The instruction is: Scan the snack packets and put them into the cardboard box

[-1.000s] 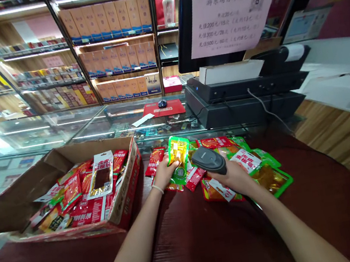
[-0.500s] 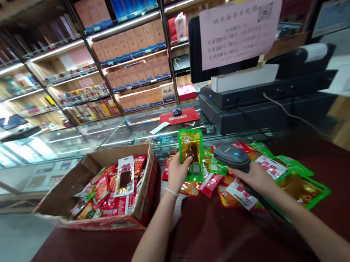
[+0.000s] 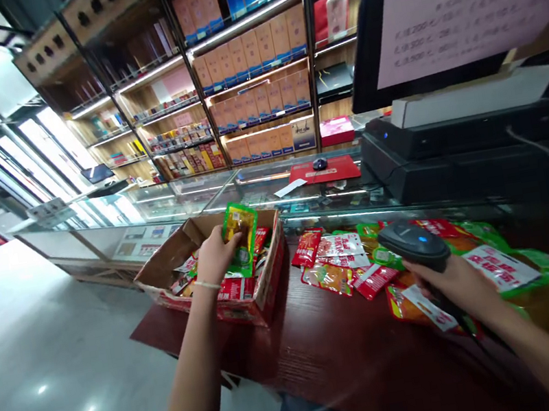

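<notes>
My left hand point(image 3: 216, 255) pinches a green-edged snack packet point(image 3: 240, 228) with a golden middle, upright above an open cardboard box point(image 3: 272, 282). Red and white packets point(image 3: 238, 287) lie inside that box, partly hidden by the hand. Wrapped round the handle of a black barcode scanner point(image 3: 413, 244) is my right hand point(image 3: 456, 284); a blue light glows on the scanner's top. Beneath and around the scanner several snack packets are spread on the dark red counter, among them a red one point(image 3: 307, 247), an orange one point(image 3: 328, 279) and a white one point(image 3: 500, 265).
A monitor point(image 3: 366, 55) bearing a pink paper sign point(image 3: 457, 10) stands on a black till point(image 3: 404, 171) at the right. Behind the counter point(image 3: 303, 354), a glass display case point(image 3: 190, 196) holds a mouse point(image 3: 319, 164) on a red mat point(image 3: 346, 168). Shelves of boxes line the wall.
My left hand has carried the green-edged packet left, from over the spread packets to over the cardboard box. The view has turned left. My right hand still grips the scanner.
</notes>
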Demonstrator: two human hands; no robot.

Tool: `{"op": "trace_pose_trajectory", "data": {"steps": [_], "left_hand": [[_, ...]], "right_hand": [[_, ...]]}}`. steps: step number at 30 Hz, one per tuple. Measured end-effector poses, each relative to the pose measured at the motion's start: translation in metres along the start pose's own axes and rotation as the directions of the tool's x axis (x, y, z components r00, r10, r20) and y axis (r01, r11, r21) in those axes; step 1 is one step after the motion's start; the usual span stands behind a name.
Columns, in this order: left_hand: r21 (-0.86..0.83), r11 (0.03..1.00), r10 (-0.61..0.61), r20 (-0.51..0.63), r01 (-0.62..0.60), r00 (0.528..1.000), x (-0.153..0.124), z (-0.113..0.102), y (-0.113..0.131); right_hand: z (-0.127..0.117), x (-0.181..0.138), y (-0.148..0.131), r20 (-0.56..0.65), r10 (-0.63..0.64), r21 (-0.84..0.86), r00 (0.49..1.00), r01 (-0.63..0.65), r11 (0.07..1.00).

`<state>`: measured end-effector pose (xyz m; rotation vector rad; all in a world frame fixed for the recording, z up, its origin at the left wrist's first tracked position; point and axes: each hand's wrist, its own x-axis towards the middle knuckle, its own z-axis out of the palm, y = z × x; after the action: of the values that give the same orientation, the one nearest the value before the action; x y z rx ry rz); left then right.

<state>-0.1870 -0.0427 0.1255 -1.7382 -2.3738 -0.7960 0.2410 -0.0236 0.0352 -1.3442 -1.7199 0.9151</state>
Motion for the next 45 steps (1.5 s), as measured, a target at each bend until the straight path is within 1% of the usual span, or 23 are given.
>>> {"op": "trace_pose_trajectory", "data": {"steps": [2,4,6,8,10,13,15,17,18,20,22,25,27,29,32,33,34,35,37,40,41,43,45], "left_hand": [[0.08,0.997,-0.015,0.054,0.01,0.998,0.005,0.01,-0.021],[0.061,0.998,0.015,0.071,-0.019,0.997,0.008,0.02,-0.033],[-0.015,0.998,0.054,0.043,-0.053,0.998,0.01,0.025,-0.035],[-0.097,0.991,0.09,-0.017,-0.091,0.996,0.009,0.025,-0.029],[-0.157,0.976,0.14,-0.088,-0.152,0.986,0.005,0.02,-0.015],[-0.194,0.942,0.244,-0.172,-0.275,0.954,-0.004,0.011,0.02],[-0.198,0.914,0.32,-0.19,-0.355,0.928,-0.011,0.009,0.05],[-0.225,0.878,0.388,-0.178,-0.422,0.904,-0.017,0.014,0.082],[-0.247,0.858,0.421,-0.164,-0.45,0.892,-0.02,0.021,0.097],[-0.294,0.818,0.48,-0.127,-0.495,0.868,-0.023,0.041,0.126],[-0.331,0.781,0.537,-0.076,-0.53,0.84,-0.026,0.069,0.151],[-0.372,0.731,0.625,0.026,-0.572,0.78,-0.03,0.115,0.182],[-0.382,0.712,0.666,0.103,-0.589,0.739,-0.035,0.143,0.198],[-0.381,0.698,0.699,0.173,-0.607,0.694,-0.039,0.167,0.21],[-0.35,0.658,0.751,0.253,-0.666,0.609,-0.047,0.196,0.223],[-0.321,0.649,0.761,0.278,-0.689,0.586,-0.051,0.204,0.226],[-0.283,0.648,0.76,0.306,-0.707,0.574,-0.054,0.211,0.229],[-0.24,0.653,0.751,0.333,-0.718,0.571,-0.058,0.217,0.231],[-0.171,0.672,0.723,0.363,-0.72,0.588,-0.067,0.227,0.233],[-0.13,0.696,0.702,0.33,-0.706,0.631,-0.081,0.234,0.235],[-0.131,0.698,0.704,0.306,-0.704,0.641,-0.085,0.236,0.234],[-0.164,0.688,0.722,0.258,-0.707,0.642,-0.091,0.236,0.232],[-0.257,0.654,0.756,0.208,-0.711,0.62,-0.094,0.234,0.228]], "right_hand": [[0.002,0.0,-0.002,0.007,-0.002,0.016,1.0,0.002,1.0],[0.003,0.0,-0.003,0.002,0.004,0.037,1.0,-0.004,0.999],[0.003,0.0,-0.002,-0.002,0.024,0.065,1.0,-0.024,0.998],[0.002,0.001,0.002,-0.019,0.063,0.097,0.998,-0.061,0.993],[0.0,0.002,0.006,-0.05,0.104,0.128,0.993,-0.097,0.987],[-0.006,0.003,0.008,-0.077,0.105,0.173,0.991,-0.091,0.981],[-0.012,0.004,0.008,-0.13,0.114,0.245,0.985,-0.08,0.966],[-0.019,0.004,0.005,-0.136,0.122,0.274,0.983,-0.081,0.958],[-0.023,0.004,0.004,-0.159,0.12,0.309,0.98,-0.066,0.949],[-0.032,0.003,0.003,-0.202,0.143,0.342,0.969,-0.067,0.937],[-0.042,0.003,0.004,-0.249,0.18,0.367,0.952,-0.079,0.927],[-0.057,0.004,0.01,-0.297,0.224,0.399,0.928,-0.093,0.912],[-0.065,0.005,0.016,-0.318,0.229,0.424,0.92,-0.078,0.903],[-0.07,0.005,0.021,-0.338,0.223,0.453,0.915,-0.049,0.89],[-0.073,0.005,0.024,-0.359,0.218,0.484,0.908,-0.019,0.875],[-0.073,0.005,0.024,-0.36,0.217,0.489,0.908,-0.015,0.872],[-0.073,0.005,0.024,-0.359,0.218,0.494,0.908,-0.013,0.869],[-0.073,0.005,0.023,-0.355,0.224,0.501,0.908,-0.017,0.865],[-0.072,0.005,0.021,-0.346,0.238,0.509,0.908,-0.031,0.86],[-0.07,0.006,0.02,-0.336,0.241,0.506,0.91,-0.041,0.861],[-0.07,0.006,0.02,-0.335,0.235,0.498,0.912,-0.04,0.866],[-0.069,0.006,0.022,-0.337,0.226,0.478,0.914,-0.041,0.877],[-0.067,0.006,0.024,-0.339,0.217,0.448,0.915,-0.046,0.893]]}}
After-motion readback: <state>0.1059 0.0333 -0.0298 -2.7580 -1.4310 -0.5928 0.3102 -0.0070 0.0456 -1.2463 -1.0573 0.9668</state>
